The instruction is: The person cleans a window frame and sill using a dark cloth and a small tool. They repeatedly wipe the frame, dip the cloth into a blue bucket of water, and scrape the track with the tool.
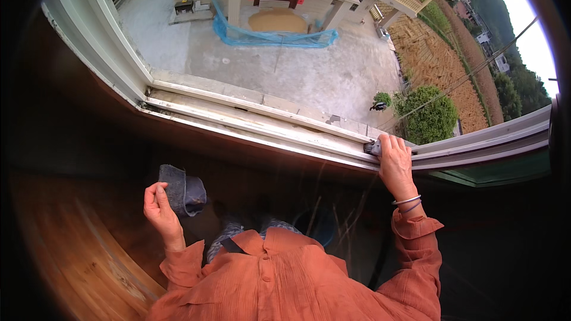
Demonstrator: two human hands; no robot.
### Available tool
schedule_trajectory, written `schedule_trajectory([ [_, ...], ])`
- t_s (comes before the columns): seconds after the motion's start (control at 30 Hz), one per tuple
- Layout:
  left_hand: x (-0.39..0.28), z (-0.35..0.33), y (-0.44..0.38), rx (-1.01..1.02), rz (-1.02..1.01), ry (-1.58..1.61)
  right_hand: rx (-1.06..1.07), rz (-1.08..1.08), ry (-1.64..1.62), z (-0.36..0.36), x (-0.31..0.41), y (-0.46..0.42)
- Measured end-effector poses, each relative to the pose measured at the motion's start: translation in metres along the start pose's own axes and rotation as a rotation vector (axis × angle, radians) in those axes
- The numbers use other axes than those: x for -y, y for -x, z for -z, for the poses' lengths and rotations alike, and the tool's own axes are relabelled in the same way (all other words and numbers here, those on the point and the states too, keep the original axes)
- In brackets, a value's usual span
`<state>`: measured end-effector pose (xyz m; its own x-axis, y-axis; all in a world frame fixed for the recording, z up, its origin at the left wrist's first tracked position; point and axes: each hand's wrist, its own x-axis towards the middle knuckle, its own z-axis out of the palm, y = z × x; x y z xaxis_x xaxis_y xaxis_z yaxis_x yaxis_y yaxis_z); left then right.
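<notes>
My left hand (163,214) holds a folded grey-blue cloth (182,191) between thumb and fingers, low and left of the window. My right hand (396,160) grips a bunched grey cloth (374,147) and presses it against the sliding track of the white window frame (267,127), near the right corner. The track has dark grime in its left corner and brownish dirt along its grooves. A light bracelet and a dark band circle my right wrist.
A wooden surface (76,240) lies at the lower left. A blue bucket (322,227) stands below the sill, with thin sticks near it. Outside, far below, are a concrete yard (285,69), blue netting (276,39) and a bush (430,113).
</notes>
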<state>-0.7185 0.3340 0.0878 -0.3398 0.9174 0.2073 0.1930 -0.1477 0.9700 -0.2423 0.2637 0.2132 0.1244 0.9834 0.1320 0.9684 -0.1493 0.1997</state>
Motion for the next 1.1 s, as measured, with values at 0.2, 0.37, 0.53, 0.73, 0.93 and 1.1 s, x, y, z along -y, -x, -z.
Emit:
schedule_trajectory([
  [0.2, 0.001, -0.005, 0.001, 0.025, 0.051, -0.016, -0.033, 0.156, -0.247, -0.007, 0.075, -0.051],
  [0.37, -0.009, -0.007, -0.006, 0.013, -0.016, 0.011, 0.128, 0.065, -0.137, 0.012, 0.016, -0.021],
  [0.53, -0.010, -0.002, -0.008, -0.001, -0.021, -0.034, 0.013, 0.125, -0.013, 0.004, 0.031, -0.026],
  [0.73, -0.020, -0.008, -0.009, -0.041, -0.047, -0.030, -0.091, 0.296, -0.175, 0.005, 0.114, -0.080],
  [0.93, -0.002, 0.007, 0.006, -0.053, 0.024, -0.054, 0.050, 0.159, 0.026, 0.011, 0.045, -0.035],
  [1.1, 0.001, 0.003, 0.008, -0.036, 0.035, -0.100, -0.121, 0.340, -0.059, 0.002, 0.134, -0.088],
])
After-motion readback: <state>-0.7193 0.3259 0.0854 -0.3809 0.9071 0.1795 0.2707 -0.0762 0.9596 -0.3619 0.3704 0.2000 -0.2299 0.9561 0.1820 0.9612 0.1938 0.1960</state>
